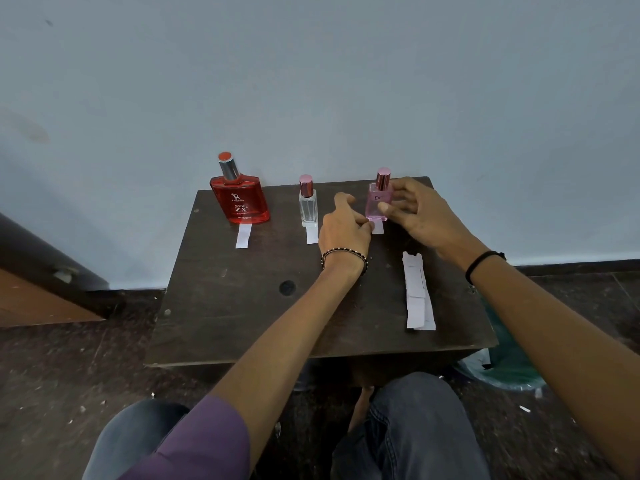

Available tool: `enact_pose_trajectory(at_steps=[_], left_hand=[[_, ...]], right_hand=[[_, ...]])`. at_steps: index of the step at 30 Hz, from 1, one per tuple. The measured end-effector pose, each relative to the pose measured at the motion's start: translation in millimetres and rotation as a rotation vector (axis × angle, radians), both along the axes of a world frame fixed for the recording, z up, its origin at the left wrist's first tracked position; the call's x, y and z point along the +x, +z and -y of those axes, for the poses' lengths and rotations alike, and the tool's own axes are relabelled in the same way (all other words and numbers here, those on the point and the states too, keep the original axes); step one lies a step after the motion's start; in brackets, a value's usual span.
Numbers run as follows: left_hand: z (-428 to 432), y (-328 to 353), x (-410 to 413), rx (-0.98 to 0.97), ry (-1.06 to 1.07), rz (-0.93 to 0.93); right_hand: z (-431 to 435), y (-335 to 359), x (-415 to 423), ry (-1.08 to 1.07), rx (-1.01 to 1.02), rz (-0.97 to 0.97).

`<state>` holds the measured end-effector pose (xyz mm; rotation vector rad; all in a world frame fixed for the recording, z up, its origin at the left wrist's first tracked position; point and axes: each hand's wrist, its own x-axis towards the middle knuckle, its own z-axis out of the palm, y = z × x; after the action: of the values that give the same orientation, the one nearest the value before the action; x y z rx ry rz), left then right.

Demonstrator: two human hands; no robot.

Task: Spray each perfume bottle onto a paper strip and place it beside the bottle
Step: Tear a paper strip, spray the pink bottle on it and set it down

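1. On my feed the pink perfume bottle [375, 202] stands upright with its rose-metal cap on, at the back right of the dark wooden table [225, 306]. I use it as my reference for everything else.
2. The right hand [420, 213] grips that bottle: its thumb lies across the front lower face and its fingers curl round the right side and back.
3. The left hand [343, 230] is just left of the pink bottle and nearer to me. Its fingers are curled, with the tips pinching the left edge of the pink bottle's strip [378, 228].
4. That strip lies flat on the table, its far end touching the foot of the pink bottle.
5. Left of the pink bottle stands the clear perfume bottle [308, 206], capped — the clear bottle's strip [312, 234] lies flat in front of its base.
6. Further left again is the red perfume bottle [240, 199], marked RED ZX, at the table's back corner. The red bottle's strip [243, 236] lies in front of it.
7. Nearer to me than the pink bottle and a little right, a stack of spare paper strips [417, 292] lies lengthwise on the table — untouched by either hand.
8. A beaded bracelet [343, 254] circles the left wrist and a black band [483, 259] the right.
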<state>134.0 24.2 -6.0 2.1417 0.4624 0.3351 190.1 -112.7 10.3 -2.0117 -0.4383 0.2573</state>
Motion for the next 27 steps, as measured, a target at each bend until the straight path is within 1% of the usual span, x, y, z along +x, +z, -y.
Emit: enact_pose_trajectory(at_steps=[3, 6, 10, 14, 17, 20, 24, 27], left_hand=[[1, 0, -2, 0.012, -0.012, -0.004], [2, -1, -10, 0.027, -0.017, 0.003], [11, -7, -33, 0.034, -0.052, 0.041], [26, -4, -62, 0.086, -0.136, 0.025], [37, -7, -81, 0.136, -0.18, -0.012], [46, -10, -98, 0.138, -0.207, -0.042], [56, -4, -114, 0.174, -0.27, -0.05], [61, 1, -121, 0.212, -0.326, -0.061]], right_hand=[[3, -3, -2, -0.011, -0.026, -0.01], [9, -4, -11, -0.083, -0.077, -0.003], [22, -2, -36, -0.171, -0.131, 0.04], [32, -1, -67, -0.218, -0.205, 0.109], [37, -4, -93, -0.195, -0.266, 0.214], [41, -9, -115, -0.143, -0.345, 0.325], [46, -14, -133, -0.085, -0.42, 0.318], [55, -15, -139, -0.072, -0.419, 0.332]])
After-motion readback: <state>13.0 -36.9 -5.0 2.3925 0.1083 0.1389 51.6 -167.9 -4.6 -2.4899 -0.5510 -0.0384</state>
